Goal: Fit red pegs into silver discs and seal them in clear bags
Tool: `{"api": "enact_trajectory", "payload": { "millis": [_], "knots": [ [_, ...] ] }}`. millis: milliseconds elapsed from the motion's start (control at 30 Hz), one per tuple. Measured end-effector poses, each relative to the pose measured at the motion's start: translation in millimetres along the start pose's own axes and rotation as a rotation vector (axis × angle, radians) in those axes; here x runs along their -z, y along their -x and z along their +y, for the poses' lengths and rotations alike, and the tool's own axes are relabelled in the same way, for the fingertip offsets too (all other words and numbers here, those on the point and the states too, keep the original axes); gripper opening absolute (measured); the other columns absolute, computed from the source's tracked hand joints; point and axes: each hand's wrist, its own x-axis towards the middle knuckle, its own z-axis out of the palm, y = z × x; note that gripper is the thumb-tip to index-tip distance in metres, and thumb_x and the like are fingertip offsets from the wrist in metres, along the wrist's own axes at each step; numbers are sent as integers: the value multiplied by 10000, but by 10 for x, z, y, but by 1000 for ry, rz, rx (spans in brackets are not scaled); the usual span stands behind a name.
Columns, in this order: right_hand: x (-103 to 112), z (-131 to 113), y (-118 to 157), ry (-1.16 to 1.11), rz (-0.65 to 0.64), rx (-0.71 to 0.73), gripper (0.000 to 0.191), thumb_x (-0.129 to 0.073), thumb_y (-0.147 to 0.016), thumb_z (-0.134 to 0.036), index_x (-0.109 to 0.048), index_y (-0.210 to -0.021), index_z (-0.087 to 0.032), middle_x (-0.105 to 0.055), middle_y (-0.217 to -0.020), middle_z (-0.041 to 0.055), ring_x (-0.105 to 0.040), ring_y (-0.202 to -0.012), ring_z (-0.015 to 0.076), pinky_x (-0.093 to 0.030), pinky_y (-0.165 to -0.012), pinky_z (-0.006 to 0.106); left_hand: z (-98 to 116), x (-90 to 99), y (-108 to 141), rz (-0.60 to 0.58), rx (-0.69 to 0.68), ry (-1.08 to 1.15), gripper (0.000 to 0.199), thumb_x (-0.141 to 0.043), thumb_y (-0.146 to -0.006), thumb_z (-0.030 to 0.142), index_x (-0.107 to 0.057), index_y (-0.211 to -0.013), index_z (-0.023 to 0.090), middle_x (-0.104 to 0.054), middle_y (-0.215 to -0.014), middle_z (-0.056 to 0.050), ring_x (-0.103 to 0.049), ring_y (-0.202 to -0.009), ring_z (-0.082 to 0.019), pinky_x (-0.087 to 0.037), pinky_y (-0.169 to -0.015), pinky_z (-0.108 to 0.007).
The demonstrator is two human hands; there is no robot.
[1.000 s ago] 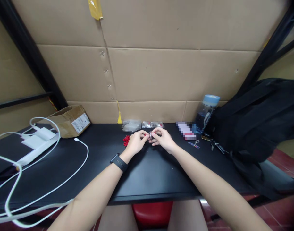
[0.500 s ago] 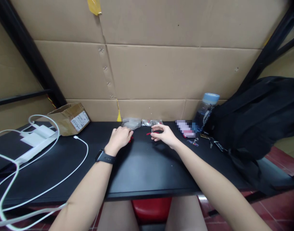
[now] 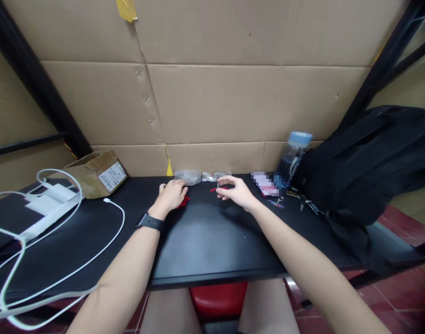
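My left hand (image 3: 171,195) lies palm down at the back of the black table, its fingers loosely spread. Part of a small red bundle (image 3: 184,201) shows under its thumb side, and the palm hides the rest. Just beyond the fingertips is a clear plastic bag (image 3: 191,176). My right hand (image 3: 235,191) pinches a thin red strip with a small whitish upright piece (image 3: 218,185) between thumb and fingers, a little above the tabletop. Behind that hand lies another clear packet (image 3: 212,176) with small contents I cannot make out.
To the left stand an open cardboard box (image 3: 97,174), white adapters (image 3: 48,199) and a looping white cable (image 3: 120,227). At right are a phone-like item (image 3: 266,184), keys (image 3: 301,204), a blue-lidded bottle (image 3: 292,157) and a black backpack (image 3: 368,162). Cardboard (image 3: 212,102) walls the back.
The view has shifted slightly. My left hand has edged back to the left, so more of the red bundle shows. The right hand keeps its pinch on the red strip.
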Motion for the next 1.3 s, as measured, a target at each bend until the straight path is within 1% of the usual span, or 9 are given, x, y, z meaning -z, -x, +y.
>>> {"api": "enact_trajectory", "payload": {
  "millis": [133,267,367,433,533,667,800,1033,1300],
  "knots": [
    [94,-45,-12,88,45,93,374,-800,-748,-267,-694,-1096,-182,-721,-1142,106,-717,-666,135,-587,-592,257,156,149,23,185,-134,212,277,-576,-920,262,-629,-1190,231,-676,-1297,-106,-680,-1129,-269,-508,-980,-427],
    [228,-83,-23,200,66,191,384,-765,-768,-297,-695,-1130,-190,-739,-1100,84,-694,-681,137,-572,-636,271,508,183,84,277,-188,547,272,-653,-887,258,-580,-1147,227,-736,-1050,-50,-742,-886,-191,-562,-841,-308],
    [332,-132,-8,365,67,303,376,-741,-771,-274,-703,-1137,-198,-731,-1098,67,-676,-726,139,-564,-690,274,772,124,153,124,-225,662,293,-707,-854,258,-565,-1108,228,-748,-883,-3,-738,-801,-176,-555,-785,-275],
    [388,-174,16,468,48,352,370,-732,-770,-253,-705,-1136,-206,-731,-1086,57,-672,-771,148,-554,-715,270,886,69,190,-7,-306,576,116,-678,-886,276,-600,-953,223,-740,-835,-2,-717,-774,-178,-531,-763,-276],
    [434,-239,66,554,-18,353,378,-740,-763,-239,-695,-1137,-207,-747,-1014,36,-664,-763,147,-531,-712,259,943,14,215,-115,-393,419,139,-624,-937,319,-619,-849,211,-721,-837,-27,-679,-767,-191,-497,-746,-291],
    [436,-320,137,657,-113,329,327,-757,-747,-230,-699,-1068,-209,-757,-920,6,-647,-703,130,-497,-691,241,878,57,222,-245,-522,423,239,-697,-904,404,-677,-1067,230,-721,-1073,-57,-678,-970,-229,-501,-863,-310],
    [435,-404,202,774,-180,315,244,-758,-752,-255,-700,-983,-204,-733,-815,-12,-631,-675,127,-458,-662,228,794,146,251,-403,-581,371,410,-707,-889,510,-680,-1262,341,-598,-1436,-37,-585,-1278,-285,-424,-1069,-378],
    [406,-379,209,978,-446,132,269,-852,-672,-392,-711,-800,-203,-680,-674,-8,-613,-639,156,-390,-569,239,792,180,315,-446,-486,183,514,-697,-885,521,-605,-1383,429,-467,-1582,-38,-345,-1480,-373,-321,-1146,-550],
    [228,-133,110,1102,-410,195,287,-860,-723,-397,-741,-872,-183,-704,-856,58,-644,-807,189,-423,-677,245,761,229,345,-493,-515,201,489,-667,-924,403,-591,-1405,443,-521,-1497,-26,-566,-1303,-278,-451,-1050,-393]
  ]
}}
